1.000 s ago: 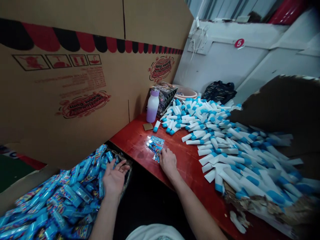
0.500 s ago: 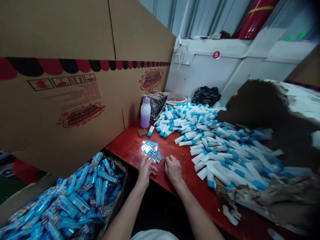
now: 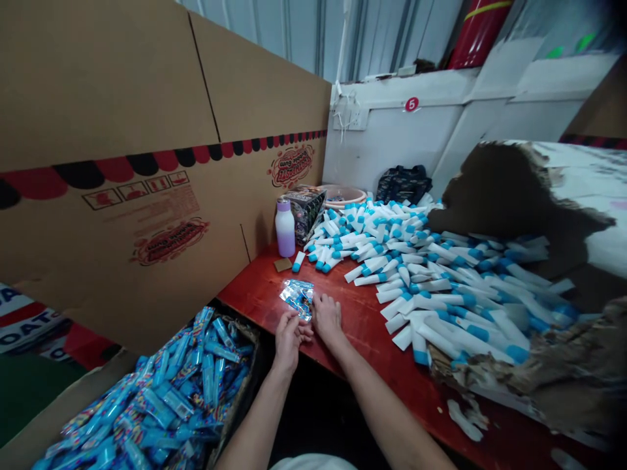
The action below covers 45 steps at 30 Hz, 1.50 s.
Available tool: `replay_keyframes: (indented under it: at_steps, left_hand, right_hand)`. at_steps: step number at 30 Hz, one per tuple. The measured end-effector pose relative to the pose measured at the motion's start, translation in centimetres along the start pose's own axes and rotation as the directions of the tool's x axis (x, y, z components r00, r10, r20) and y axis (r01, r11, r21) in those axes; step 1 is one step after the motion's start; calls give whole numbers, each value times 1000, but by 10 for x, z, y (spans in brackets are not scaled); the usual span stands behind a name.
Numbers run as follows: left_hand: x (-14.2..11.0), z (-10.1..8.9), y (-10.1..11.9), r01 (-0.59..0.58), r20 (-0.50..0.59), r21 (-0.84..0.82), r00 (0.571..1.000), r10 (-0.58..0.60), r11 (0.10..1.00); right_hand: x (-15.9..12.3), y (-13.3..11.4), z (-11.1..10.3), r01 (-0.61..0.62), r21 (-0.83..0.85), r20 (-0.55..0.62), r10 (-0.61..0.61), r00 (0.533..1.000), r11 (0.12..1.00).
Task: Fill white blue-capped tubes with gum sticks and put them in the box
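A small pile of shiny blue printed wrappers (image 3: pixel 296 294) lies flat on the red table in front of me. My right hand (image 3: pixel 327 316) is at the pile's right edge, its fingers curled down and closed on a wrapper. Just below the pile, my left hand (image 3: pixel 290 339) is half turned up with loosely bent fingers apart, and I see nothing in it. Many white tubes with blue caps (image 3: pixel 386 251) are heaped to the right of both hands. One single tube (image 3: pixel 298 262) lies apart, beyond the wrappers.
An open carton (image 3: pixel 245 385) full of blue wrapped packs stands low at the left. Tall cardboard (image 3: pixel 161 117) walls the left side. A purple bottle (image 3: pixel 285 228), dark box (image 3: pixel 304 212) and pink basin (image 3: pixel 343 196) stand behind. A torn carton (image 3: pixel 597 241) holds tubes at right.
My right hand has moved left and forward onto the edge of the wrappers. My left hand stays close below them. The whole view has shifted slightly as my head turned.
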<state>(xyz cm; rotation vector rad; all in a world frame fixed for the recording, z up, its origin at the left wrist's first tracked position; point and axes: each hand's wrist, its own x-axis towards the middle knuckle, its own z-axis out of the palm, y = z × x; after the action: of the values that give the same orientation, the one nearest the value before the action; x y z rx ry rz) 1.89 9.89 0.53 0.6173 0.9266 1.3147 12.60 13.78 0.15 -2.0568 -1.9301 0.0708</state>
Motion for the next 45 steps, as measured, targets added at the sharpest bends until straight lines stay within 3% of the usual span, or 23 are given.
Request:
replay_keyframes:
  at_steps: [11,14,17,19,21,24,25,27,30,32,33,36,39,41,43,45]
  left_hand:
    - [3,2,-3,-8,-8,89,1000,9,996]
    - [6,13,-4,34,31,128,999,-38,991]
    - [10,32,-7,68,97,46,993,-72,997]
    - [13,45,-12,76,95,-45,993,-72,996]
    - [16,55,-19,85,92,-105,993,-76,991]
    - [16,64,-28,95,114,-126,990,-81,987]
    - [15,66,-31,97,124,-119,989,-83,988]
    - [15,69,-34,96,138,-80,987,-84,992]
    - [16,73,-37,82,153,-13,985,-79,997]
    - [20,75,-37,72,145,-5,987,-71,997]
    - [23,76,-37,69,125,-14,990,-67,997]
    - [34,77,-34,85,43,-75,996,-82,994]
    - [44,73,-27,138,12,-157,990,-138,978]
    - [49,69,-22,156,-5,-207,987,-160,966]
    - [52,63,-16,184,-23,-256,980,-196,949]
    - [54,57,-10,232,-20,-307,968,-250,923]
  right_hand:
    - [-15,20,-11,-5,167,-126,26,992,986]
    - [-27,27,-20,85,241,-203,-35,979,967]
    - [-36,36,-29,164,393,-260,-62,964,905]
    - [-38,45,-32,108,613,-237,52,970,783]
    - [-38,55,-34,-36,835,-76,180,981,550]
    - [-37,65,-33,-232,954,206,145,968,191]
    - [-37,68,-32,-256,959,241,127,962,124]
    - [-35,70,-28,-247,965,232,155,960,88]
    - [-30,70,-19,-216,965,183,206,961,150]
    - [-23,70,-15,-217,952,181,174,968,216]
    - [-19,70,-15,-216,938,182,144,973,273]
    - [3,75,-20,-133,792,85,109,990,595]
    - [34,85,-33,-57,493,-92,117,989,868]
    - [56,94,-39,-37,132,-142,56,988,991]
    - [75,102,-42,28,-188,-79,-43,996,982]
    - [89,108,-42,115,-298,19,-114,993,948]
